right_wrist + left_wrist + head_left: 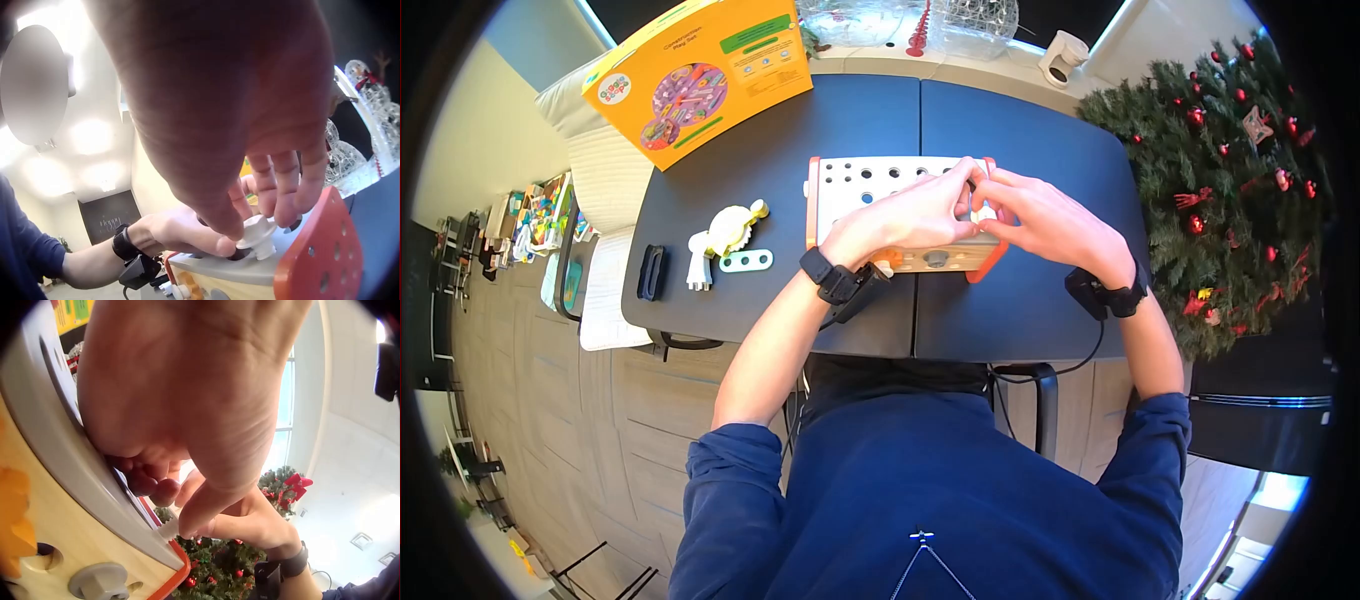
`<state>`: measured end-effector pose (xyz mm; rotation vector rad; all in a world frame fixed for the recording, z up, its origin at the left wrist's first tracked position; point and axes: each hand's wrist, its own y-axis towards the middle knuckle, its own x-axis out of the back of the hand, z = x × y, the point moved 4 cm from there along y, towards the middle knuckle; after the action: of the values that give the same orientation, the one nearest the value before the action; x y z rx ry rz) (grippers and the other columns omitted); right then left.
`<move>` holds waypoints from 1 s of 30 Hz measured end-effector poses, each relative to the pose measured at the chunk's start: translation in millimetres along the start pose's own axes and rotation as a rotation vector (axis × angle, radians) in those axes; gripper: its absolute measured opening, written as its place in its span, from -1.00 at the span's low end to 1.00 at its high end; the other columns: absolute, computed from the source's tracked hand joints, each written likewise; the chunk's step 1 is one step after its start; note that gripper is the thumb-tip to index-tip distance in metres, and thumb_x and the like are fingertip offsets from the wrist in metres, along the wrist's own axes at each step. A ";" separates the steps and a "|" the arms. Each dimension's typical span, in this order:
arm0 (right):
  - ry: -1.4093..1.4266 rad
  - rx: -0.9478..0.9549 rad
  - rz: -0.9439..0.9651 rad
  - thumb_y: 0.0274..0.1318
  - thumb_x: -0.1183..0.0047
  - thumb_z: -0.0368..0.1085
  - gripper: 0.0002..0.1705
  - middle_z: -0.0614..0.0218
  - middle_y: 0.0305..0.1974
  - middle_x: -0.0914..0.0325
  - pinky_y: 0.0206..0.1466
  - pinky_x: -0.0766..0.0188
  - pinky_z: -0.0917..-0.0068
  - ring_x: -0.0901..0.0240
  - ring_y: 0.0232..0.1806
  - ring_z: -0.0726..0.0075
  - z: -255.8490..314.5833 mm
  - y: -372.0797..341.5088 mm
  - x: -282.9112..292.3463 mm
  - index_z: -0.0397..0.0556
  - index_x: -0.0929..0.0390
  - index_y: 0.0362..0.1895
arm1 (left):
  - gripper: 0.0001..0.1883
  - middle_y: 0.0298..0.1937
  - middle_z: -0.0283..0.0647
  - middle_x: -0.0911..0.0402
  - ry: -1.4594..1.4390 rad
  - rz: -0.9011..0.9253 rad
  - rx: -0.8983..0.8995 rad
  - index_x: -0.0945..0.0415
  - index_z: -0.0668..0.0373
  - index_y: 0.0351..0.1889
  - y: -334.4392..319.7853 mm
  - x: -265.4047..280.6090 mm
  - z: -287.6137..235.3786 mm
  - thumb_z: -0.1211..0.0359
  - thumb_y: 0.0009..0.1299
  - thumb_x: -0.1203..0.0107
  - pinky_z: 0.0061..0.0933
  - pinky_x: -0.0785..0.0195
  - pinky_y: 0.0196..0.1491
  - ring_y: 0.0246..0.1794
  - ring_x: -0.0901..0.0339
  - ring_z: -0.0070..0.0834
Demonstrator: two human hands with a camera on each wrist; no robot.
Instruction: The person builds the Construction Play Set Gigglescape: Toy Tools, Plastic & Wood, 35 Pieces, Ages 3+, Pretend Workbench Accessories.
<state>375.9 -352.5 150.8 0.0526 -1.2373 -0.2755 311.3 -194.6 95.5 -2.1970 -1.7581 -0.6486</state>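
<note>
Over the right end of a toy workbench's pale perforated top (840, 210), both hands meet around a small white piece (256, 232). My right hand (1050, 215) pinches this piece between thumb and fingers. My left hand (920, 212) curls around its other side, the thumb tip against or right beside it. In the left wrist view the white piece (167, 530) shows ridges and stands at the bench top's edge by the left thumb. Part of it is hidden by fingers.
The bench has red end panels (322, 250), a grey bolt (100, 580) and an orange part (15, 522) on its front. Left on the table lie a yellow-green toy (730, 230), a green strip (746, 261) and a black object (653, 273). A yellow box (700, 80) stands behind.
</note>
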 end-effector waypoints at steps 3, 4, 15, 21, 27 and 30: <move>-0.124 -0.261 0.142 0.50 -0.12 -0.07 -0.74 0.10 -0.44 -0.63 -0.24 -0.57 -0.04 -0.63 -0.36 -0.30 1.4 3.1 -4.0 0.00 -0.56 -0.07 | -0.41 -0.19 -0.09 -0.63 0.030 -0.037 0.015 -0.37 0.20 0.27 -5.0 0.2 -14.9 0.17 0.44 -0.40 -0.19 -0.46 -0.01 -0.18 -0.58 -0.22; -0.216 -0.282 0.175 0.50 -0.12 -0.07 -0.74 0.09 -0.45 -0.63 -0.24 -0.57 -0.04 -0.64 -0.36 -0.31 2.7 2.9 -6.3 0.01 -0.56 -0.06 | -0.41 -0.18 -0.09 -0.63 0.038 -0.056 0.022 -0.37 0.20 0.27 -4.5 -1.5 -16.1 0.17 0.43 -0.41 -0.19 -0.46 -0.01 -0.17 -0.59 -0.21; -0.044 0.029 0.008 0.47 -0.13 -0.21 -0.78 -0.07 -0.16 -0.63 -0.10 -0.56 0.01 -0.62 -0.17 -0.25 10.7 -3.5 4.7 -0.08 -0.49 -0.02 | -0.43 -0.32 -0.29 -0.41 -0.030 -0.050 -0.011 -0.37 0.14 0.32 -3.7 1.2 2.6 0.25 0.42 -0.38 -0.27 -0.37 -0.08 -0.27 -0.40 -0.40; -0.228 -0.372 0.218 0.45 -0.12 -0.19 -0.83 0.11 -0.35 -0.67 -0.17 -0.62 -0.05 -0.67 -0.32 -0.29 5.3 3.4 -9.0 0.01 -0.57 -0.06 | -0.28 -0.13 -0.12 -0.54 0.000 -0.066 -0.099 -0.32 0.12 0.48 -4.8 -3.0 -13.9 0.34 0.37 -0.37 -0.19 -0.43 0.07 -0.09 -0.55 -0.24; -0.600 -0.286 0.306 0.46 -0.10 -0.17 -0.82 0.13 -0.39 -0.67 -0.21 -0.63 -0.02 -0.68 -0.35 -0.26 9.5 4.7 -5.3 0.02 -0.60 -0.07 | -0.23 0.12 -0.08 -0.61 0.086 -0.207 -0.257 -0.31 0.12 0.54 1.5 -12.8 5.9 0.35 0.37 -0.40 -0.24 -0.45 0.23 0.04 -0.57 -0.24; -0.186 -0.134 0.023 0.45 -0.11 -0.21 -0.83 0.13 -0.25 -0.66 -0.08 -0.63 0.04 -0.70 -0.14 -0.23 8.8 1.2 7.2 -0.02 -0.59 -0.05 | -0.16 0.21 -0.03 -0.59 0.010 -0.072 -0.070 -0.23 0.12 0.61 -3.6 -4.3 -0.9 0.39 0.37 -0.37 -0.27 -0.44 0.28 0.10 -0.57 -0.26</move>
<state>370.0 -352.1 160.6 -0.1050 -1.4002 -0.3489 306.9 -197.8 93.8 -2.1801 -1.8434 -0.7467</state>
